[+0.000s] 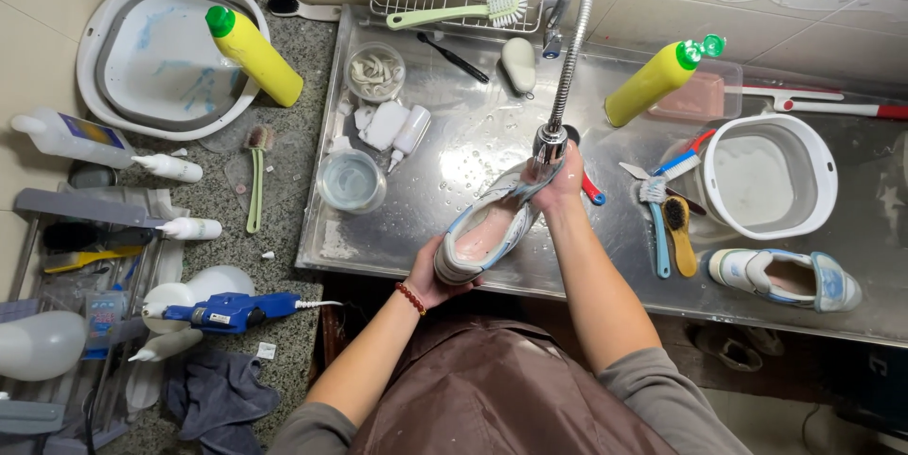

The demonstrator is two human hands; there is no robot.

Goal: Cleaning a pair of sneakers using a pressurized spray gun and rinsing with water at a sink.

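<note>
Under both hands, a wet steel sink tray, beaded with water. Far out beyond the left hand, a grey-and-white oval basin tipped against the tiled wall. Off past the right hand, a white tub standing on the steel. Between the hands, a white and pale-blue shoe, sole toward the steel, opening up, held just below the head of the flexible faucet. Left hand wrapped around the heel end, fingers closed on it, a red bead bracelet at the wrist. Right hand gripping the toe end, right beside the faucet head. Nearer the body than the tub, well right of the right hand, a matching second shoe lying on its side. Above the right hand, a yellow bottle with an open green cap; above the left, another yellow bottle leaning on the basin. Just right of the right hand, a blue-handled brush and a brown brush side by side. Left of the shoe, a small clear water-filled bowl.
</note>
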